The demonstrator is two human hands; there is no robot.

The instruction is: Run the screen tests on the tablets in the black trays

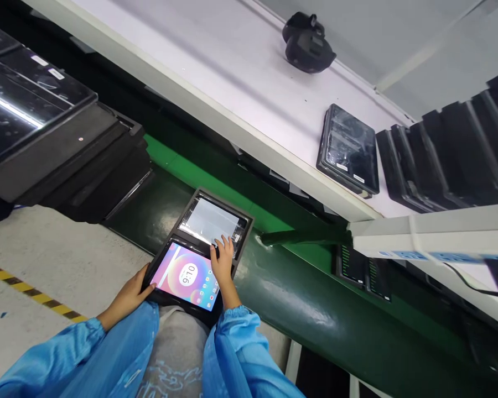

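A tablet (pixel 172 276) with its screen lit, showing 9:10 and rows of icons, lies in front of my lap. It sits at the near part of a black tray (pixel 249 225); whether it rests fully inside cannot be seen. My left hand (pixel 133 290) grips the tablet's left edge, thumb on top and fingers partly hidden beneath. Over the tablet's far right corner, my right hand (pixel 223 262) is open with fingers stretched toward the tray's far compartment. In that compartment lies a flat panel with a pale, reflective surface (pixel 207 221).
A green bench (pixel 299 304) runs under the tray. Stacked black trays (pixel 78 149) stand at left. On the white shelf (pixel 253 99) are a dark rounded object (pixel 309 44), a boxed black tray (pixel 351 146) and a row of upright black trays (pixel 448 149). A green bar (pixel 302 236) juts beside the tray.
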